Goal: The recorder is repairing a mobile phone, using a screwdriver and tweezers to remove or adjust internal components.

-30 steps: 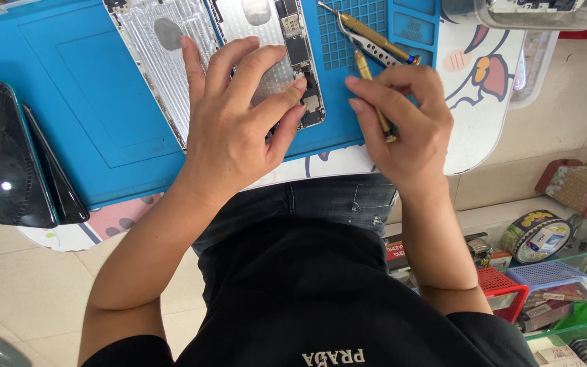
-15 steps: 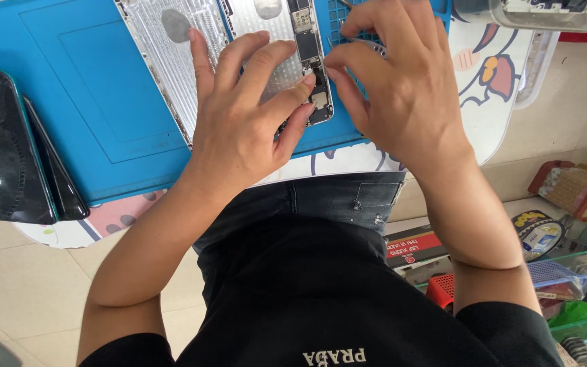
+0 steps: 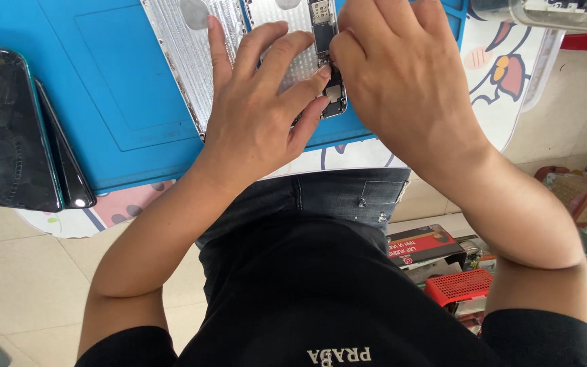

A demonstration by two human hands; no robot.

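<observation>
An opened phone lies on a blue work mat [image 3: 103, 81]: a silver inner panel [image 3: 188, 47] on the left and the body with its circuit board [image 3: 322, 17] on the right. My left hand [image 3: 259, 115] rests flat on the phone with fingers spread, thumb and forefinger pressing by the board's lower end. My right hand [image 3: 402, 81] hovers over the phone's right side with fingers curled and tips pinched at the board. Whatever those fingertips hold is hidden.
Two dark phones [image 3: 5, 129] lie side by side at the mat's left edge. The table has a white cartoon-printed cover [image 3: 504, 68]. A clear container [image 3: 552, 13] stands at the top right. On the floor below are a red basket [image 3: 460, 285] and a black-and-red box [image 3: 422, 245].
My right hand moved up and left from the table's front edge, where it held a yellow-handled tool, onto the phone's board. The left hand stayed pressed on the phone.
</observation>
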